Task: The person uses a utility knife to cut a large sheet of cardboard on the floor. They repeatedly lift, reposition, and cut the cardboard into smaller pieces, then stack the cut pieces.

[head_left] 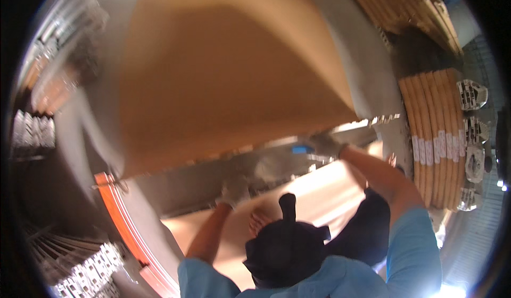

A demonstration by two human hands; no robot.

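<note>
A broad brown sheet [229, 69] spreads out beyond the left hand [234, 191] and right hand [327, 145] of a worker in a light-blue shirt [340, 279], its near edge running just past the hands. A paler sheet [303, 197] lies on the near side of them, in bright light. Between the two, at the hands, runs a long grey strip [183, 189], badly blurred, with bright glints along its edges. Stacked brown bundles [434, 138] stand well to the right of the right hand; silver metal lengths [90, 271] and a curved orange strip [122, 223] lie off to the left of the left hand.

The hands, apparently gloved, are set well apart along the grey strip. Blur hides the fingers, so whether either is closed on it cannot be told. A small blue patch [302, 149] shows just left of the right hand.

If metal, as the glints suggest, the strip should prove stiff, smooth and awkwardly long, best held from below at two widely spaced points, clear of its edges.
</note>
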